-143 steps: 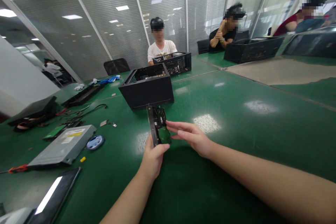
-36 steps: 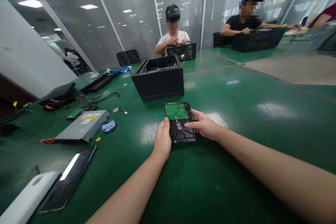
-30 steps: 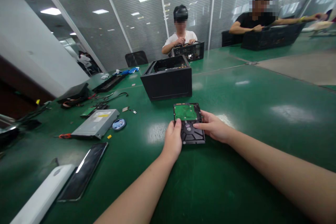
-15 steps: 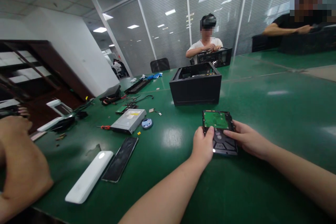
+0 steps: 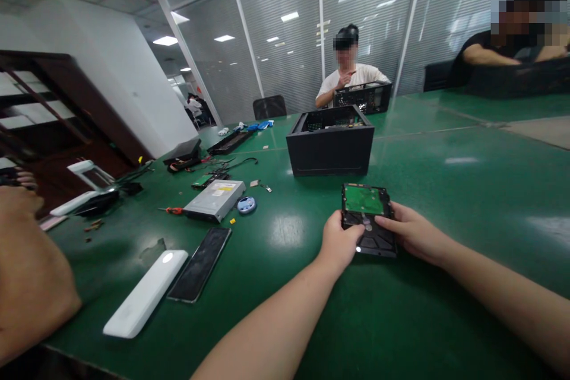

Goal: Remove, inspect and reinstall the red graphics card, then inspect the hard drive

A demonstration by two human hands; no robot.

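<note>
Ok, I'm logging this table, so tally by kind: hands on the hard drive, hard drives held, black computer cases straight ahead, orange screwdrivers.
Left hand and right hand: 2
Held hard drive: 1
Near computer case and far computer case: 2
Orange screwdriver: 1
Total: 6

The hard drive (image 5: 377,241), upright earlier, now has its green board (image 5: 363,198) facing up.
</note>
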